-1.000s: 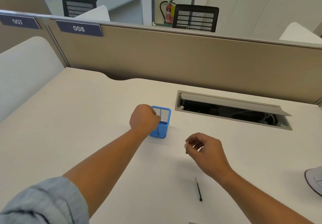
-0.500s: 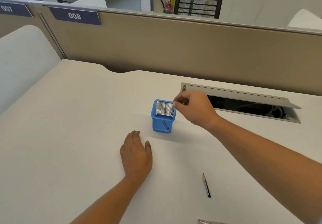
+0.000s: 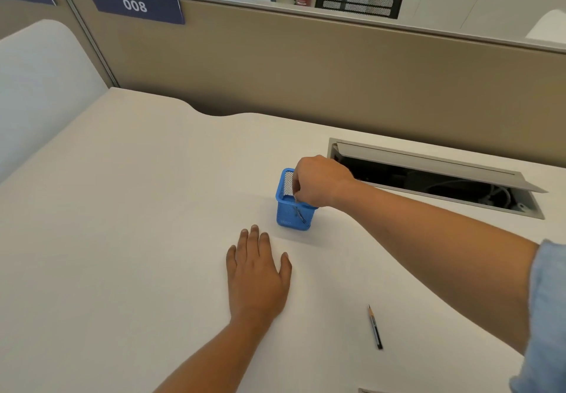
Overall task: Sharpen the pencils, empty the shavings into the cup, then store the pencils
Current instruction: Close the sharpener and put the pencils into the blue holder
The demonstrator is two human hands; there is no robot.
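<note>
A blue mesh pencil holder (image 3: 286,219) stands upright at mid-desk. My right hand (image 3: 320,183) hovers over its open top with the fingers curled downward, pinching a pencil whose short visible end dips past the rim. Through the mesh a dark pencil (image 3: 299,214) shows, leaning inside. My left hand (image 3: 258,273) lies flat on the desk a little in front of the holder, fingers straight, touching nothing else. One more black pencil (image 3: 375,327) lies loose on the desk to the front right, tip pointing away from me.
An open cable tray (image 3: 428,183) with its lid raised sits in the desk just right of the holder. A tan partition (image 3: 306,71) closes the far side. A thin grey edge of some object (image 3: 367,390) peeks in at the bottom.
My right hand carried a pencil from the desk's front to the holder and lowered it into the opening. My left hand left the holder and settled flat on the desk.
</note>
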